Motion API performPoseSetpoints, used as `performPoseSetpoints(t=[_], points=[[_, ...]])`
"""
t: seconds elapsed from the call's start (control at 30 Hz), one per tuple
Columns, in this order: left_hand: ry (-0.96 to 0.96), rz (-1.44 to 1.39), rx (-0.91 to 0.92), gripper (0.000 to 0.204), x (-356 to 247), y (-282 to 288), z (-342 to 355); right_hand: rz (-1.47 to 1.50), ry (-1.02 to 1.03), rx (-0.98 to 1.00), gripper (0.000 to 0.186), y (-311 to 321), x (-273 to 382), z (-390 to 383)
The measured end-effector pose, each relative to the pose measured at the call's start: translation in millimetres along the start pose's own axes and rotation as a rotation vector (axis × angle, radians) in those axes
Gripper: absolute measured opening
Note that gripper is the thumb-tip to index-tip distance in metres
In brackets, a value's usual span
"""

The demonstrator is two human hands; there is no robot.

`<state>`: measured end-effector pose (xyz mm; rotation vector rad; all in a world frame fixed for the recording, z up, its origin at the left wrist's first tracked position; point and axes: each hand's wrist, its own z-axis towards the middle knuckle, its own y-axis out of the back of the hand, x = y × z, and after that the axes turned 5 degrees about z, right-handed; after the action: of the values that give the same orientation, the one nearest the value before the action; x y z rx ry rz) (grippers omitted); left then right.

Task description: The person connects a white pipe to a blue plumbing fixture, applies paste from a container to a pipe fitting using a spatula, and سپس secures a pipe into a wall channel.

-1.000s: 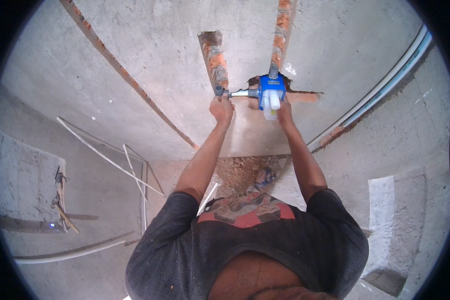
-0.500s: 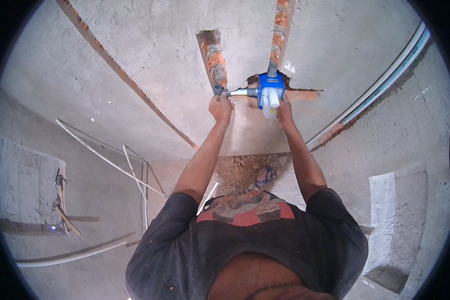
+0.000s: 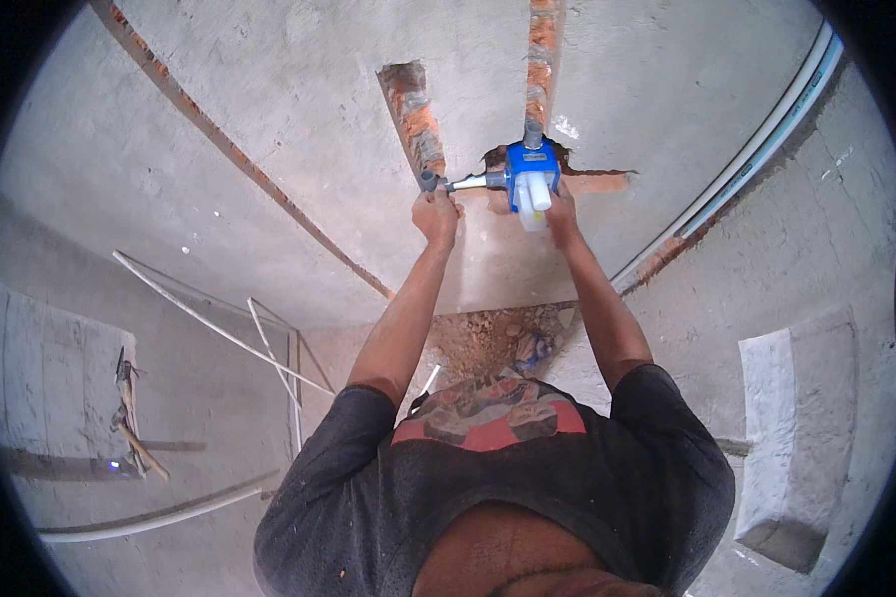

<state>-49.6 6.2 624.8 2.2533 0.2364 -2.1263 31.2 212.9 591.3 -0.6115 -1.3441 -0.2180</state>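
Note:
My left hand is closed on a grey pipe fitting at the end of a short white pipe. That pipe runs into the side of a blue boxed valve body with white plastic covers. My right hand grips the lower right of the blue body, its fingertips partly hidden. A grey pipe stub sticks up from the top of the body. The assembly sits over a jagged cutout in the plastered wall, between two chased grooves showing red brick.
Long white pipes lean at the left. Tools, one wooden-handled, lie on the left-side recess. Rubble covers the floor below. More pipes run along the right corner; a plastered recess is at lower right.
The view has shifted a little, with the wall's grooves, my hands and the assembly slightly further left and up in the picture. Both hands keep the same grip.

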Motion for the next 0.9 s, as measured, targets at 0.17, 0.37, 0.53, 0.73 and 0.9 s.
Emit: performPoseSetpoints(t=[0.17, 0.37, 0.53, 0.73, 0.9], points=[[-0.029, -0.015, -0.032, 0.028, 1, 0, -3, 0.045, -0.082, -0.047, 0.041, -5, 5, -3], [-0.057, -0.015, -0.047, 0.030, 8, -2, 0, -0.049, -0.130, -0.065, 0.051, 6, -5, 10], [-0.067, -0.012, -0.048, 0.030, 14, 2, 6, -0.084, -0.084, -0.025, 0.057, 5, -6, 9], [-0.065, 0.045, -0.056, 0.030, 13, 1, 4, -0.053, -0.061, 0.011, 0.048, 8, -9, 11], [-0.059, 0.027, -0.050, 0.029, 11, -1, 3, -0.046, -0.057, 0.023, 0.049, 11, -9, 10]])
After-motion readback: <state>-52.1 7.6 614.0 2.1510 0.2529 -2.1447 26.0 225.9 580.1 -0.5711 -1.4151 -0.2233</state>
